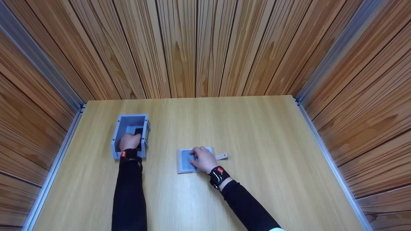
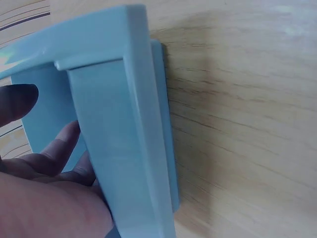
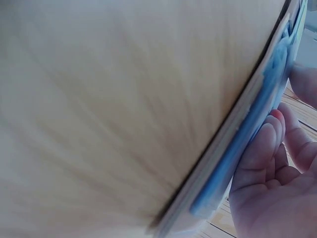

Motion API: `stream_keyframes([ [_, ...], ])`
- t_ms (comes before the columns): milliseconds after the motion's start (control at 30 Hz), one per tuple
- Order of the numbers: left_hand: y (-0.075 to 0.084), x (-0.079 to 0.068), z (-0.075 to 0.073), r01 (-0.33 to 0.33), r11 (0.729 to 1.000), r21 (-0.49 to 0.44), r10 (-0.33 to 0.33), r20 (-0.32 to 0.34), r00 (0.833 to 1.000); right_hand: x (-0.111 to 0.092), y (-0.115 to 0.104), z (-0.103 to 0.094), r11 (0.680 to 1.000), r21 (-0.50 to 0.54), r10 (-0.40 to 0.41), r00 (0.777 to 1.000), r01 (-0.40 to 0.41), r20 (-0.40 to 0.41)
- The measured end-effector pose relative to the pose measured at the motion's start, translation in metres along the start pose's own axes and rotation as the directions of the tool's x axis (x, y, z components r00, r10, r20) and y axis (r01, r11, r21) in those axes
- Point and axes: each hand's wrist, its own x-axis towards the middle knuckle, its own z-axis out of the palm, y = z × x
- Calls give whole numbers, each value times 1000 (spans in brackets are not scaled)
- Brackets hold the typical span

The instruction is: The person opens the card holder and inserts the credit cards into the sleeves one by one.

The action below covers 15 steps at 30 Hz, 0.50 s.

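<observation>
My left hand reaches down into a blue-grey plastic bin at the left. Beside its fingers a dark object shows against the bin's right side. In the left wrist view a gap parts the thumb from the fingers behind the bin wall. On the table in front of me lies a flat pinkish case with a light blue panel on top. A short strap with a snap sticks out at its right. My right hand rests its bent fingertips on the blue panel.
The light wooden table runs back to a wood-plank wall. Metal rails border the left and right sides, with plank walls beyond them. Black sleeves and wrist straps cover both forearms.
</observation>
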Motion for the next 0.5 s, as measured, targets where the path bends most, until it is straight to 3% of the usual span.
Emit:
stream_keyframes([
  [200,2,-1,-2,46,999,-29,-45,35,998,0,-1,0,1000,0,24,1000,-24,18],
  [500,2,-2,-4,62,997,-55,-61,25,998,1,-2,0,1000,-7,30,999,-30,23],
])
